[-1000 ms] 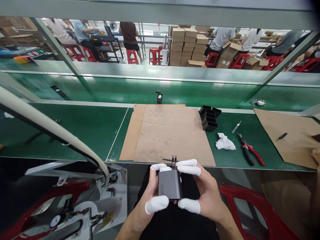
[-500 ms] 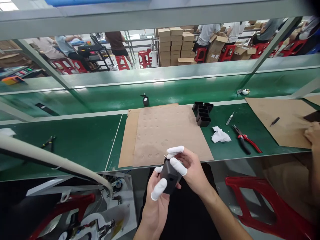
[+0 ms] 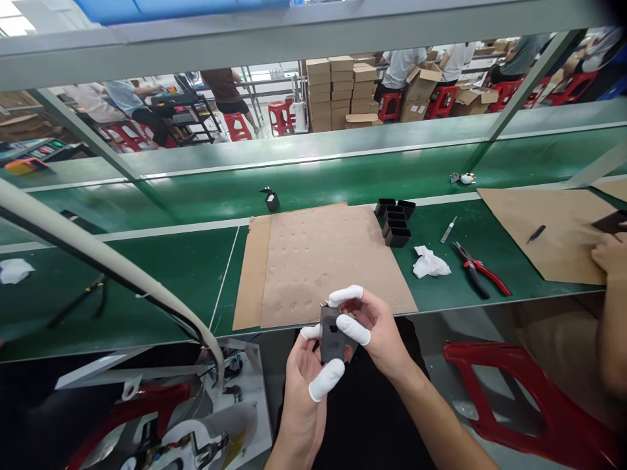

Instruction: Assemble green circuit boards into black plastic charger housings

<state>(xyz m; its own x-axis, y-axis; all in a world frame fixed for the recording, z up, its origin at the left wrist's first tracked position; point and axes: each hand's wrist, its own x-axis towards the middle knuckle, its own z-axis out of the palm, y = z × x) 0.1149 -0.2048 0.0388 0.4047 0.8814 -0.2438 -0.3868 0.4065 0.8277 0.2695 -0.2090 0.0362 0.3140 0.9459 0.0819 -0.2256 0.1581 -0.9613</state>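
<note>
Black case (image 3: 332,344), turned narrow side up since earlier, is gripped by left fingers (image 3: 327,380) and right fingers (image 3: 353,330).

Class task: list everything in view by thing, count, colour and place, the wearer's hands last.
bench: one, green, across the middle
boxy device: one, black, held, lower centre
centre sheets: at least two, brown, on bench
open cases: several, black, right of centre sheets
pliers: one, red-black, right on bench
crumpled tissue: one, white, left of pliers
slim tool: one, pale, beyond pliers
right sheet: one, brown, right
small tool: one, dark, on right sheet
small part: one, black-white, beyond centre sheets
hose: one, cream-black, left
stools: several, red, lower corners, background
boxes: many, brown, background
co-workers: several, mixed clothing, background
left hand: one, white-tipped, gripping boxy device
right hand: one, white-tipped, gripping boxy device
</note>
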